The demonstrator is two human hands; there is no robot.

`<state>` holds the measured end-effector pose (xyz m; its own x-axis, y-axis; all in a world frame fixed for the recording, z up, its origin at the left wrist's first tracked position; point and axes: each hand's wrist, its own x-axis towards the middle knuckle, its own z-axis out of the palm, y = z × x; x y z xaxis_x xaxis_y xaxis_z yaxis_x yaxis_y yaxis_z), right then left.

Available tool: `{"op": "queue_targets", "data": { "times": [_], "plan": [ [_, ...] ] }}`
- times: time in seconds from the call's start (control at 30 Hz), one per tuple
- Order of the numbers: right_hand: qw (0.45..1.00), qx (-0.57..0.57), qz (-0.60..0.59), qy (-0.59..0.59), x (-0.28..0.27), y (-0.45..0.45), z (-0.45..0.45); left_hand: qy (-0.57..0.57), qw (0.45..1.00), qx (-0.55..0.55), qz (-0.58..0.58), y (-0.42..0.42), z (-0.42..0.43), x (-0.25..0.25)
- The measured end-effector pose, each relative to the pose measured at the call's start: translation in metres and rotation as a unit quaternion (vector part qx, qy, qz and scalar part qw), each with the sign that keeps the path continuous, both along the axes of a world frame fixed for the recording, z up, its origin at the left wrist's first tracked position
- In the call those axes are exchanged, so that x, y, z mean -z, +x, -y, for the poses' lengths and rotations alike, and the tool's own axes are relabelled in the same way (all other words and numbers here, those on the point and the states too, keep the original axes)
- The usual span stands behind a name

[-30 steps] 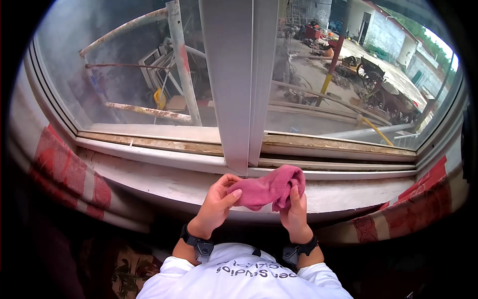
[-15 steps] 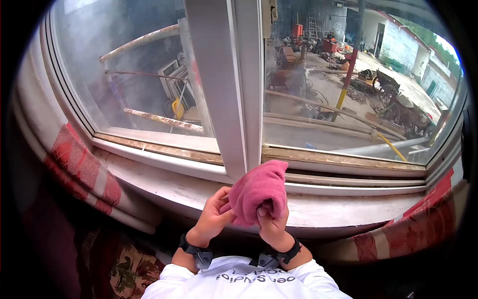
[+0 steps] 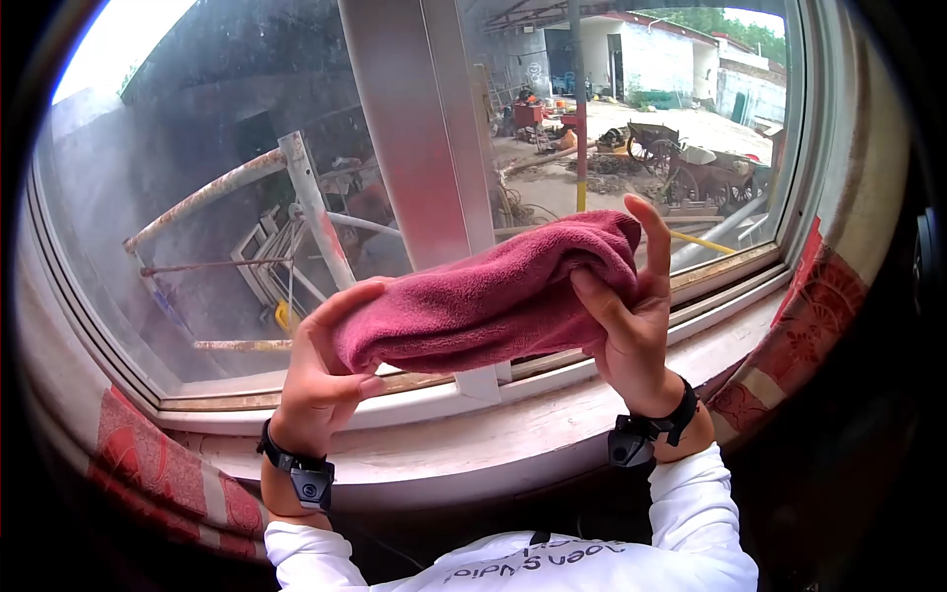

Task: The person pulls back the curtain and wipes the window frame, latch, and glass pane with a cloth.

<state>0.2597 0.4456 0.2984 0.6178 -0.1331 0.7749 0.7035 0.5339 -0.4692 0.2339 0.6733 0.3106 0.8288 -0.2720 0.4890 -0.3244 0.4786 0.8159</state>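
A folded pink towel (image 3: 483, 296) is stretched lengthwise between my two hands, raised in front of the window. My left hand (image 3: 324, 360) grips its left end, with the thumb underneath and the fingers behind. At the right end, my right hand (image 3: 631, 331) pinches the cloth with its thumb in front; one finger points up beside it and the others are partly hidden. Behind the towel stands the white middle frame post (image 3: 414, 148) of the window.
Below the towel runs a worn white windowsill (image 3: 493, 439). Red-patterned curtains hang left (image 3: 158, 459) and right (image 3: 824, 306). Through the glass I see rusty pipes (image 3: 212, 202), a cart (image 3: 691, 168) and a yard with buildings.
My hands have risen and moved apart, drawing the bunched towel out into a long folded strip. The view has shifted, showing more of the window's upper left.
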Motion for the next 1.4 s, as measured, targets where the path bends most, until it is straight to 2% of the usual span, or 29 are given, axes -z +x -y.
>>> {"op": "queue_targets", "data": {
  "times": [0.07, 0.1, 0.13, 0.2, 0.23, 0.33, 0.37, 0.43, 0.47, 0.53, 0.6, 0.7, 0.73, 0.77, 0.8, 0.83, 0.87, 0.93, 1.0, 1.07, 1.13, 1.2, 1.23, 1.27, 1.4],
  "plan": [
    [0.999, -0.017, -0.038, -0.026, -0.013, -0.004, -0.003, 0.126, 0.975, -0.136, 0.125, 0.012, -0.014, -0.016],
    [0.999, 0.037, -0.023, -0.028, -0.014, 0.006, -0.005, 0.115, 0.975, -0.153, 0.108, 0.01, -0.012, -0.027],
    [0.999, -0.002, -0.041, -0.034, -0.017, 0.008, -0.005, 0.114, 0.966, -0.165, 0.164, 0.017, -0.014, -0.032],
    [0.999, -0.02, -0.051, -0.005, -0.029, 0.012, -0.012, 0.099, 0.976, -0.144, 0.131, 0.027, -0.018, -0.045],
    [0.999, -0.017, -0.029, 0.0, -0.034, 0.017, -0.015, 0.094, 0.972, -0.168, 0.133, 0.031, -0.016, -0.051],
    [0.993, 0.075, 0.067, -0.067, -0.046, 0.025, -0.023, 0.066, 0.984, -0.115, 0.116, 0.048, -0.024, -0.063],
    [0.979, 0.127, 0.115, -0.113, -0.049, 0.027, -0.026, 0.063, 0.984, -0.116, 0.117, 0.051, -0.028, -0.068],
    [0.933, 0.233, 0.203, -0.186, -0.052, 0.036, -0.032, 0.153, 0.95, -0.203, 0.183, 0.056, -0.033, -0.077],
    [0.903, 0.28, 0.243, -0.216, -0.053, 0.044, -0.033, 0.151, 0.949, -0.205, 0.183, 0.055, -0.027, -0.08],
    [0.845, 0.357, 0.324, -0.231, -0.064, 0.055, -0.039, 0.079, 0.922, -0.293, 0.241, 0.05, -0.007, -0.089],
    [0.836, 0.36, 0.336, -0.244, -0.076, 0.068, -0.044, 0.065, 0.904, -0.315, 0.282, 0.063, -0.005, -0.091],
    [0.819, 0.373, 0.343, -0.27, -0.092, 0.081, -0.052, 0.109, 0.715, -0.473, 0.503, 0.07, 0.003, -0.097],
    [0.811, 0.383, 0.338, -0.286, -0.095, 0.083, -0.056, 0.111, 0.713, -0.474, 0.504, 0.072, 0.006, -0.097],
    [0.8, 0.423, 0.348, -0.247, -0.096, 0.088, -0.062, 0.139, 0.661, -0.503, 0.539, 0.074, 0.01, -0.096],
    [0.801, 0.421, 0.347, -0.245, -0.092, 0.092, -0.065, 0.166, 0.606, -0.529, 0.57, 0.078, 0.012, -0.095],
    [0.778, 0.458, 0.339, -0.263, -0.086, 0.095, -0.067, 0.197, 0.568, -0.548, 0.582, 0.083, 0.012, -0.093],
    [0.754, 0.495, 0.331, -0.279, -0.08, 0.097, -0.067, 0.2, 0.567, -0.547, 0.582, 0.083, 0.013, -0.09],
    [0.757, 0.49, 0.334, -0.274, -0.072, 0.092, -0.062, 0.3, 0.489, -0.596, 0.562, 0.073, 0.019, -0.078],
    [0.746, 0.472, 0.345, -0.319, -0.053, 0.091, -0.055, 0.32, 0.501, -0.579, 0.558, 0.068, 0.018, -0.066],
    [0.742, 0.457, 0.317, -0.373, -0.022, 0.083, -0.051, 0.388, 0.565, -0.507, 0.523, 0.06, 0.011, -0.046],
    [0.73, 0.449, 0.326, -0.399, 0.019, 0.081, -0.048, 0.426, 0.592, -0.427, 0.534, 0.059, 0.003, -0.019],
    [0.739, 0.451, 0.333, -0.374, 0.041, 0.08, -0.043, 0.477, 0.565, -0.388, 0.55, 0.056, 0.0, 0.002],
    [0.732, 0.44, 0.346, -0.389, 0.044, 0.08, -0.039, 0.504, 0.54, -0.38, 0.556, 0.055, -0.003, 0.004],
    [0.725, 0.427, 0.358, -0.405, 0.047, 0.08, -0.036, 0.508, 0.54, -0.376, 0.556, 0.056, -0.006, 0.001],
    [0.741, 0.466, 0.369, -0.312, -0.034, 0.086, -0.044, 0.437, 0.489, -0.492, 0.573, 0.062, -0.003, -0.058]
  ]
}}
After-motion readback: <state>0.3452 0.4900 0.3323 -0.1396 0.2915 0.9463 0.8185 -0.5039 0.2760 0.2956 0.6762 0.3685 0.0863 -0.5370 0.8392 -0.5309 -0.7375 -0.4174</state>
